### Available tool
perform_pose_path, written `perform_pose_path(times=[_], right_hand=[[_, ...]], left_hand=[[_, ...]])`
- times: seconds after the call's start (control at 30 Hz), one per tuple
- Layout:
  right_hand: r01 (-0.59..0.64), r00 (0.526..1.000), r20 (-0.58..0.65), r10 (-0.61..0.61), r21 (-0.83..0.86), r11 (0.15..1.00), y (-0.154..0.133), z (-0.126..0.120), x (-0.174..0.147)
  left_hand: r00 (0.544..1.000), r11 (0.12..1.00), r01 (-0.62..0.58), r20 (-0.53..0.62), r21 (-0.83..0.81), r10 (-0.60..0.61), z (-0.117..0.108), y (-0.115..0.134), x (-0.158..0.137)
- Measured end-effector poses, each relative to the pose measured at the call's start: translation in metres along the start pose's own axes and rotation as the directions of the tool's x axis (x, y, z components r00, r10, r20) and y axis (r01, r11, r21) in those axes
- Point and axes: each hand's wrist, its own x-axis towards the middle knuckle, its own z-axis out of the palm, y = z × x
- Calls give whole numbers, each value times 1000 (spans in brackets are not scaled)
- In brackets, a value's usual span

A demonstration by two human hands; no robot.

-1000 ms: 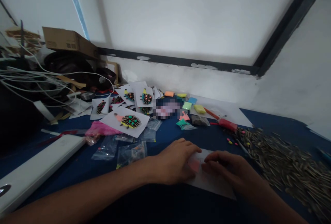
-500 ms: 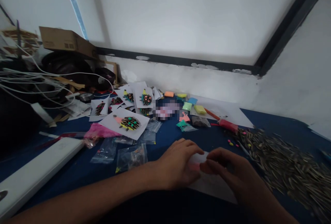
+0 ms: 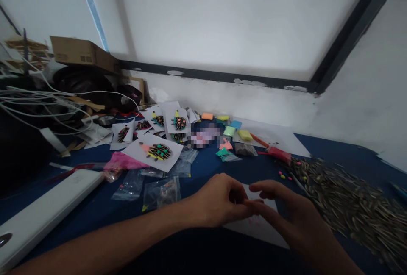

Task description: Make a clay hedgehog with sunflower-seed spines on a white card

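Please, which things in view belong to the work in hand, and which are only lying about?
Probably part of the work:
paper sheet beneath the left hand and right hand
heap of striped seeds
yellow packet
hedgehog picture

Probably only lying about:
cardboard box
white cables
long white device

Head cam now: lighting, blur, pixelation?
Head view: dim, near-black at bottom centre; left hand and right hand underlit but readable in outline, marks on the paper faint. Same view: seeds soft toward the right edge, a pixelated patch mid-frame.
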Motion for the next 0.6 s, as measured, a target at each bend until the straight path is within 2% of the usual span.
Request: perform_pose_path(times=[0.1,0.17,0.4,0.5,0.6], right_hand=[[72,995,71,-75,39,997,0,4,-1],[64,994,89,-67,32,997,0,7,-2],[-59,997,45,58,6,998,0,6,-2],[-73,997,3,73,32,997,-1,6,-2],[-46,999,1,46,72,996,-4,9,-3]], left_hand=[[999,1000,-17,40,5,16,4,-4,0],[999,1000,-1,52,-5,1,5,-6,1],[999,999,26,23,32,-27,1,-3,0],[998,998,41,-48,40,-39,0,1,0],[999,999,41,-32,-13,-41,5,2,3]])
